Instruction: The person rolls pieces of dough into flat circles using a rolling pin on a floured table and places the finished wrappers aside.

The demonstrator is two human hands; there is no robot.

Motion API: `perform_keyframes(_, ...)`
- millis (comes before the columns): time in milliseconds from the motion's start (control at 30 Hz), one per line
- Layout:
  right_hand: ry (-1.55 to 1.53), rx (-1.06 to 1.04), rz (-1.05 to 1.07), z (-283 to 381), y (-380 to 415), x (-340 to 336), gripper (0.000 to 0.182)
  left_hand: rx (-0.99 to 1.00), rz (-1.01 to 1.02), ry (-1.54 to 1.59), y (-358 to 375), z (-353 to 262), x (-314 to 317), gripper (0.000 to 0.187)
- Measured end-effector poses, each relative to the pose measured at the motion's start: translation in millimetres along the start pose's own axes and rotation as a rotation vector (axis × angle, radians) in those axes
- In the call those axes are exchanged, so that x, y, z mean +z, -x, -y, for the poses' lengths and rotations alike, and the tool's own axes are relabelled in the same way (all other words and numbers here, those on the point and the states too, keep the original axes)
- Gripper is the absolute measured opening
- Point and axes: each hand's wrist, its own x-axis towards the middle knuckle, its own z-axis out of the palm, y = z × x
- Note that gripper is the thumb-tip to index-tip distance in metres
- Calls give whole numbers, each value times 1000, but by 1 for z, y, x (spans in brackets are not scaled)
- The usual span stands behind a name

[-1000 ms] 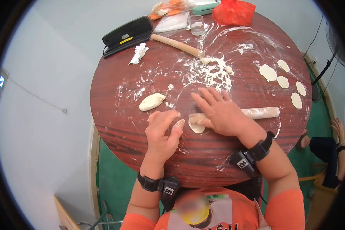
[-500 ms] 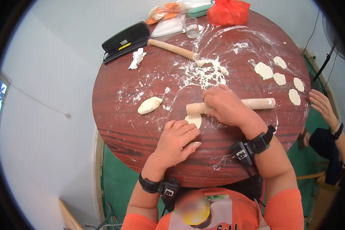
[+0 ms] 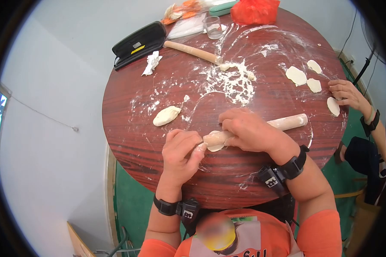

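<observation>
Under my right hand [image 3: 248, 129] lies a wooden rolling pin [image 3: 289, 122], gripped with the fingers curled over it. The pin's near end rests across a small flat dough wrapper [image 3: 216, 148], covering part of it. My left hand [image 3: 180, 154] is closed at the wrapper's left edge, thumb and fingers pinching it beside the pin's tip. Left of the pin, a bigger dough lump [image 3: 167, 116] sits on the table [image 3: 158, 145].
Scattered flour [image 3: 231, 81] and a second rolling pin [image 3: 193, 51] lie farther back. Several rolled wrappers [image 3: 296, 76] are at the right, where another person's hand [image 3: 347, 94] touches one. A glass [image 3: 213, 28], a black case [image 3: 139, 45] and a red bag [image 3: 255, 12] stand at the back.
The rolling pin has come toward me and onto the wrapper. My left hand has closed at the wrapper's edge. The other person's hand has reached onto the table among the finished wrappers.
</observation>
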Motion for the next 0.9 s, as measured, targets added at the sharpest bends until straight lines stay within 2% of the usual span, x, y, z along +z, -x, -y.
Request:
perform_keyframes(33, -2, 0, 4, -3, 0, 3, 18, -7, -66, 6, 0, 0, -1, 11)
perform_keyframes(100, 3, -21, -126, -12, 0, 12, 23, -5, -56, 2, 0, 1, -2, 12)
perform_keyframes(133, 10, -21, -127, -11, -1, 11, 23, -13, -41, 5, 0, 1, -1, 12)
perform_keyframes(200, 69, 50, -262, -9, -2, 10, 27, -18, -28, 5, 0, 3, 0, 13)
perform_keyframes(400, 140, 0, -154, -10, -2, 13, 22, -58, 51, -23, 3, 3, 0, 13)
perform_keyframes(533, 188, -16, -244, -15, -3, 8, 19, -63, 181, -88, 2, 7, 3, 17)
perform_keyframes(600, 143, 90, -217, -10, -1, -3, 24, -42, 236, -124, 2, 6, 3, 18)
perform_keyframes(700, 87, 97, -304, -11, 1, -5, 23, 22, 300, -131, -1, 1, 3, 19)
perform_keyframes(767, 77, 119, -291, -12, 1, -6, 23, 33, 379, 90, 1, 1, 5, 19)
perform_keyframes(800, 68, 135, -274, -11, 1, -7, 23, 6, 363, 213, 0, -2, 4, 19)
perform_keyframes(900, 84, 156, -236, -12, 1, -9, 24, 7, 254, 95, -1, 0, 6, 23)
